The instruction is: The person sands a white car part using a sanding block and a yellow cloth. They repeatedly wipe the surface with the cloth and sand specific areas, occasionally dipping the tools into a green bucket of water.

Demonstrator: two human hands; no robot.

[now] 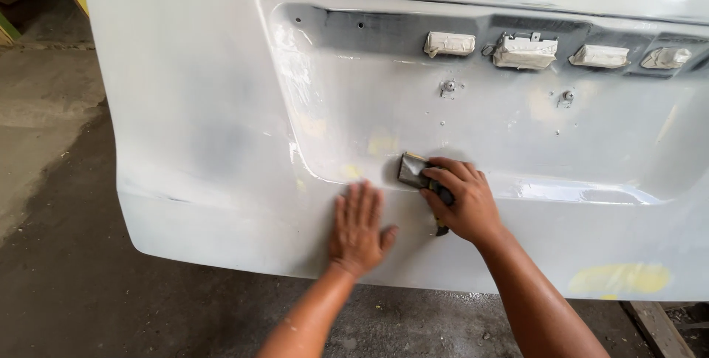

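Sandpaper (413,169), a small dark folded piece, sits under the fingertips of the right hand (461,203) and presses on the white primed car panel (199,107). It lies at the lower edge of the recessed plate area (480,129), just where the flat recess curves out to the outer skin. The right fingers are closed over the back part of the piece, so only its front end shows beyond them; a dark strip also comes out below the palm, and it is not clear if this belongs to the same piece. This hold likely keeps the abrasive flat against the curve.

Just beside this grip, the left hand (360,223) lies open and flat on the panel with fingers spread, holding nothing. It seems to steady the body or to feel the surface near the worked spot.

Above the grip, well apart, four masked fittings (526,52) wrapped in tape sit along the top of the recess, probably covered for protection. Below the hands, the panel's lower edge hangs over the dark concrete floor (66,277).
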